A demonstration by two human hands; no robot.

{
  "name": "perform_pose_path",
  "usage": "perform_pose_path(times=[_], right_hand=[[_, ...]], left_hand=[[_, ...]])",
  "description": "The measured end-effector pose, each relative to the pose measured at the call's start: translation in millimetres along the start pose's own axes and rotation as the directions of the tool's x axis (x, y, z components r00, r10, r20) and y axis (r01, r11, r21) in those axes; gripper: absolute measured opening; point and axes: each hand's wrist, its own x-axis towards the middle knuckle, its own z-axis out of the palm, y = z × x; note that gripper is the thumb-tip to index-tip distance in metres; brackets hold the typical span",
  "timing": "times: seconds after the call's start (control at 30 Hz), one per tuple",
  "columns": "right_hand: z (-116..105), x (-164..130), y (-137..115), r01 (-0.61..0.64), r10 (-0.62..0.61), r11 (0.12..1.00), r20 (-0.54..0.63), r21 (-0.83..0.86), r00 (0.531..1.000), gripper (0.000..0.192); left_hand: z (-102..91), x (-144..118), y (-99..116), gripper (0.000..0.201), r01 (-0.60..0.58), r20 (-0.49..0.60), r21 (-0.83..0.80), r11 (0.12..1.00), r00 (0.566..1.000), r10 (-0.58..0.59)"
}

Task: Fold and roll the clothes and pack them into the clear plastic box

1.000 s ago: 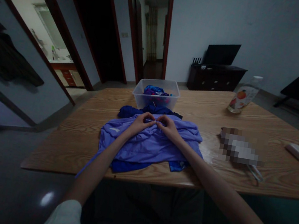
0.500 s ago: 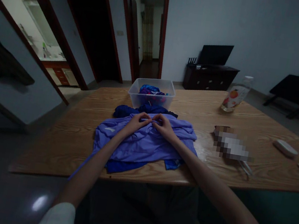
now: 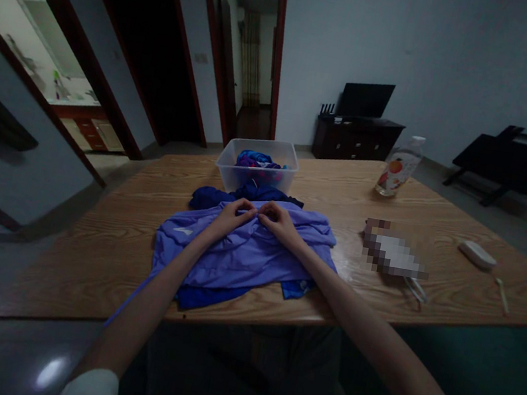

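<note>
A purple shirt point(image 3: 233, 260) with a small white logo lies spread on the wooden table point(image 3: 113, 219) in front of me. My left hand point(image 3: 236, 214) pinches its fabric near the middle of the far part. Close beside it, my right hand point(image 3: 276, 218) pinches the same fabric, the two sets of fingertips almost touching. Under the shirt, blue cloth point(image 3: 213, 298) sticks out at the near side. Dark blue clothing point(image 3: 264, 193) is bunched just beyond the shirt.
A clear plastic bin point(image 3: 228, 168) holding colourful clothes stands behind the clothing. To the right are a bottle point(image 3: 398, 169), a blurred-out item with a strap point(image 3: 393, 253), a white case point(image 3: 477, 254) and a small thin stick point(image 3: 501, 297). The table's near edge runs just before my body.
The whole view has shifted, so the table's things appear slightly further left. Both hands keep their pinch on the purple shirt, with hardly any movement against it.
</note>
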Motion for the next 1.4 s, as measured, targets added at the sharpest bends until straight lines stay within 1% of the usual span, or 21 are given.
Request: perform_pose_path(times=[0.13, 0.27, 0.47, 0.6, 0.7, 0.8, 0.87, 0.97, 1.03, 1.1, 1.13, 1.2, 1.27, 1.37, 1.4], right_hand=[[0, 0, 2, 0.037, -0.037, 0.999, -0.006, 0.014, 0.999, 0.022], [1, 0, 5, 0.049, -0.049, 0.999, -0.016, 0.014, 0.999, 0.022], [1, 1, 3, -0.035, 0.036, 0.999, -0.033, 0.04, 0.999, 0.029], [2, 1, 5, -0.059, 0.061, 0.998, -0.045, 0.033, 0.997, 0.031], [1, 1, 6, -0.035, 0.036, 0.999, -0.047, 0.032, 0.998, 0.029], [0, 2, 5, -0.011, 0.011, 1.0, -0.031, -0.007, 0.999, 0.026], [-1, 0, 1, -0.026, 0.025, 0.999, -0.036, -0.029, 0.999, 0.023], [-1, -3, -6, -0.054, 0.054, 0.998, -0.037, -0.014, 0.998, 0.02], [-2, -4, -7, -0.054, 0.054, 0.998, -0.008, -0.012, 0.998, 0.018], [-4, -2, -4, -0.058, 0.058, 0.998, 0.019, 0.008, 0.998, 0.018], [-6, -1, -2, -0.069, 0.069, 0.998, 0.048, 0.01, 0.996, 0.019], [-8, 2, 2, -0.078, 0.078, 0.997, 0.036, 0.008, 0.996, 0.02], [-8, 4, 6, -0.092, 0.09, 0.996, 0.064, 0.019, 0.994, 0.02], [-6, 6, 13, -0.078, 0.078, 0.997, 0.075, -0.004, 0.994, 0.021], [-5, 6, 16, -0.071, 0.071, 0.997, 0.073, -0.012, 0.995, 0.02]], left_hand=[[0.1, 0, 0, 0.043, 0.017, 0.022, 0.014, 1.0, 1.0, -0.017], [-0.4, -1, 6, 0.046, 0.04, 0.036, 0.039, 0.998, 0.999, -0.041], [-0.2, -3, 14, 0.042, 0.009, 0.011, -0.011, 1.0, 1.0, -0.009], [-0.4, -4, 16, 0.042, 0.01, 0.008, -0.019, 1.0, 1.0, -0.01], [-1.0, -4, 14, 0.043, 0.014, 0.002, 0.014, 1.0, 1.0, -0.014], [-1.9, -3, 12, 0.046, 0.04, 0.002, 0.048, 0.998, 0.999, -0.04], [-2.2, -3, 15, 0.049, 0.065, 0.016, 0.065, 0.996, 0.998, -0.066], [-3.3, -6, 19, 0.054, 0.083, 0.062, 0.112, 0.99, 0.994, -0.09], [-5.0, -5, 16, 0.057, 0.113, 0.082, 0.142, 0.983, 0.989, -0.126], [-5.9, -2, 8, 0.062, 0.147, 0.061, 0.148, 0.978, 0.986, -0.158], [-5.9, 0, 4, 0.062, 0.153, 0.069, 0.15, 0.977, 0.984, -0.164], [-5.5, 3, 1, 0.058, 0.153, 0.085, 0.177, 0.972, 0.982, -0.17], [-5.9, 2, 6, 0.053, 0.174, 0.074, 0.224, 0.959, 0.978, -0.195], [-10.2, -3, 27, 0.053, 0.182, 0.042, 0.358, 0.916, 0.977, -0.211], [-12.4, -6, 35, 0.055, 0.172, -0.01, 0.409, 0.896, 0.983, -0.184]])
